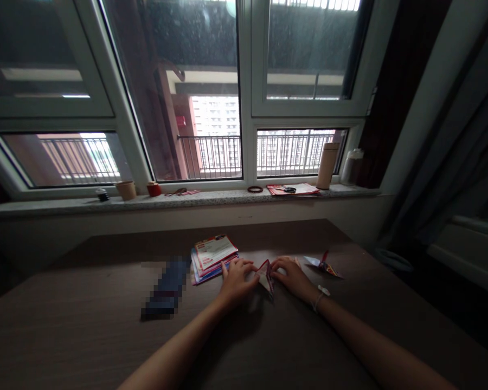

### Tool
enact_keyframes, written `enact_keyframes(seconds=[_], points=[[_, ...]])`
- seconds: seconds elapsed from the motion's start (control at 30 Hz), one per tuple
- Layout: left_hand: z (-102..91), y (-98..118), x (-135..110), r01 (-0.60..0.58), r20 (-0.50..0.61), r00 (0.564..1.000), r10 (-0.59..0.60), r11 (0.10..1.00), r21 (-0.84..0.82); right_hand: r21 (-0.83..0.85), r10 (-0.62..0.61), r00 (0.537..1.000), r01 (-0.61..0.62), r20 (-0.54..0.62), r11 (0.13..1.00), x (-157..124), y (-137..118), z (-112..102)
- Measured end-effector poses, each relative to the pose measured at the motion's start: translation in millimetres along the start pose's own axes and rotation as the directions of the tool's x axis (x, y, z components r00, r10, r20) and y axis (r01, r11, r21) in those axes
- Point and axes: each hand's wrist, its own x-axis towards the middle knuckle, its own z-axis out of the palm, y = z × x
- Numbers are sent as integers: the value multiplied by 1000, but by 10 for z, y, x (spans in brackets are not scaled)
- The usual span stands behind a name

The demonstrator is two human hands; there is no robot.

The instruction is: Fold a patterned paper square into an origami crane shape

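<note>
My left hand [236,279] and my right hand [293,276] meet over a small folded piece of printed paper [265,276] on the dark wooden table [85,325]. Both hands pinch its edges, fingers curled, the paper standing up between them. A stack of red-and-white printed sheets [212,257] lies just left of my left hand. Another folded paper shape [323,265] rests on the table to the right of my right hand. A pale band [321,294] sits on my right wrist.
A blurred dark object [166,290] lies on the table left of the stack. The window sill [228,199] holds a paper cup [126,190], a red pot [153,189], papers with scissors [290,189], a tall tumbler [327,165] and a jug [352,167].
</note>
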Motion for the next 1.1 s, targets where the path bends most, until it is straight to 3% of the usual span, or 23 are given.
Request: enact_keyframes(seconds=[1.1], points=[[5, -14, 1, -26, -4, 1000, 26, 1000, -9, -99, -30, 999, 27, -26, 995, -12, -11, 13]])
